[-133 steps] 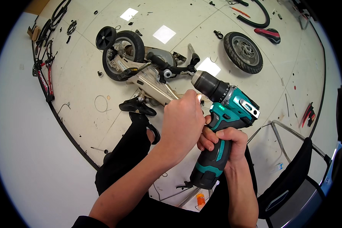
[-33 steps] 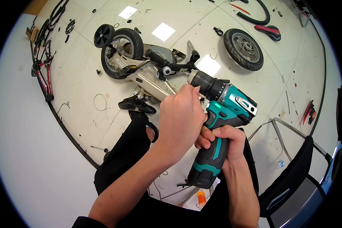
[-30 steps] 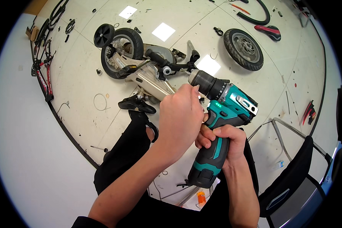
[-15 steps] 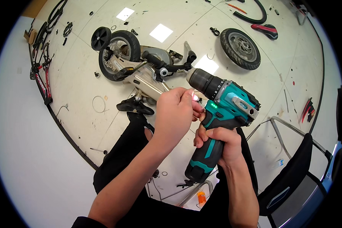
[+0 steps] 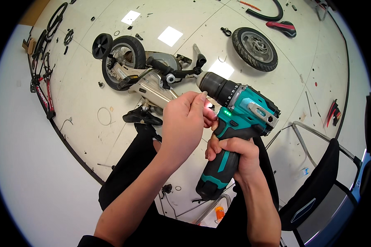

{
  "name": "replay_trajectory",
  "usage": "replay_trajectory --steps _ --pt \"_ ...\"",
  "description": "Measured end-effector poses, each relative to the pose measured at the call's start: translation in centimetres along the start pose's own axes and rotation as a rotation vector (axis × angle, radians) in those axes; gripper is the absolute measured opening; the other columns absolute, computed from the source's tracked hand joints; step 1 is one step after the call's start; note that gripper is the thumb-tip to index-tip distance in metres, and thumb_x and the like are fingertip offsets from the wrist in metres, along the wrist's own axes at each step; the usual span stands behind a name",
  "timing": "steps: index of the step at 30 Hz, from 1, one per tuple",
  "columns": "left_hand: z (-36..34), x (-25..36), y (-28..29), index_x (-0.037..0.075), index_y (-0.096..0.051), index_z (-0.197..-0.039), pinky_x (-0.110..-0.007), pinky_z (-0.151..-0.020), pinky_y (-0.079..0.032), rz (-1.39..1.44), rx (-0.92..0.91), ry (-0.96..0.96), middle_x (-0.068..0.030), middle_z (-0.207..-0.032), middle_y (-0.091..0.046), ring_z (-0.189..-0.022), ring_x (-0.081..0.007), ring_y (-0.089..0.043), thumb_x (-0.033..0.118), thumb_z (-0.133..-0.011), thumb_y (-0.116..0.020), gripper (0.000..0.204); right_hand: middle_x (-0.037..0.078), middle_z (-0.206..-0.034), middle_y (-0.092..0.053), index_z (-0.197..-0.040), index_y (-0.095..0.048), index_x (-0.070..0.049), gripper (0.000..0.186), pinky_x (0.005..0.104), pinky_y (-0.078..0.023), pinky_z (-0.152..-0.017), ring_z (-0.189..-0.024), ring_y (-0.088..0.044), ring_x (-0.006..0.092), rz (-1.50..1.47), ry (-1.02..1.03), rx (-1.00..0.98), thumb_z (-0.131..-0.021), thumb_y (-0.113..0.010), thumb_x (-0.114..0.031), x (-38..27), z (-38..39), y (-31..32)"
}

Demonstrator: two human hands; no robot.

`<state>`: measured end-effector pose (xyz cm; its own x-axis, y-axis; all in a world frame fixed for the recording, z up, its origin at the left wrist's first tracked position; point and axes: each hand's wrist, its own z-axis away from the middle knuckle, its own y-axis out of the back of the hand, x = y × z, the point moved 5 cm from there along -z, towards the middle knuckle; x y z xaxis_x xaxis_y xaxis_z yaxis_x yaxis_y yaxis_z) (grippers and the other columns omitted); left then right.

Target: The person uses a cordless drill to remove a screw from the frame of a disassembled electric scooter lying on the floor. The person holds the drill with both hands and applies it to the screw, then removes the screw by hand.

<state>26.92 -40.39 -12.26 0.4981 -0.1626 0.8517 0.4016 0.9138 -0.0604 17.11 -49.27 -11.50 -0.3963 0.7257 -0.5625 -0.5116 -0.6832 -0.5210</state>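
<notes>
My right hand is wrapped round the black grip of a teal and black cordless drill. The drill is tilted, its chuck pointing up and to the left, and small green lights glow on its body. Just below the chuck is my left hand, its fingers curled and its thumb bent over them. A bright light falls on those fingertips. Whatever they may pinch is hidden. Beyond both hands, a partly dismantled small bike with a silver frame lies on its side on the floor.
A loose wheel lies ahead, with a red and black saddle farther off. Bike frame parts lean along the left wall. To the right stands a black chair with metal legs. An orange bottle is below my lap.
The whole view has shifted slightly, with the floor items now a little farther left and up. My left thumb sits a bit higher, nearer the chuck. The right hand keeps its hold on the drill.
</notes>
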Motion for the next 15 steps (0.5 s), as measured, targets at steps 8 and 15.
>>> replay_trajectory --steps 8,15 --pt "0.07 -0.12 0.21 -0.005 -0.059 -0.088 -0.023 -0.057 -0.051 -0.011 0.011 -0.031 -0.0081 -0.069 -0.063 -0.058 -0.0113 -0.061 0.016 -0.099 -0.048 0.026 0.009 -0.065 -0.055 -0.102 -0.051 0.003 0.037 0.0346 -0.050 -0.062 -0.059 -0.059 0.0211 0.081 0.001 0.017 -0.068 -0.054 -0.010 0.19 -0.09 0.12" --pt "0.13 -0.30 0.17 -0.006 -0.061 -0.086 -0.026 -0.052 -0.047 -0.001 0.040 -0.033 -0.0079 -0.064 -0.061 -0.055 -0.0102 -0.057 0.014 -0.096 -0.049 0.026 0.009 -0.065 -0.054 -0.102 -0.051 0.002 0.035 0.0351 -0.050 -0.063 -0.058 -0.058 0.0211 -0.033 -0.030 0.004 -0.069 -0.054 -0.011 0.87 -0.42 0.10"
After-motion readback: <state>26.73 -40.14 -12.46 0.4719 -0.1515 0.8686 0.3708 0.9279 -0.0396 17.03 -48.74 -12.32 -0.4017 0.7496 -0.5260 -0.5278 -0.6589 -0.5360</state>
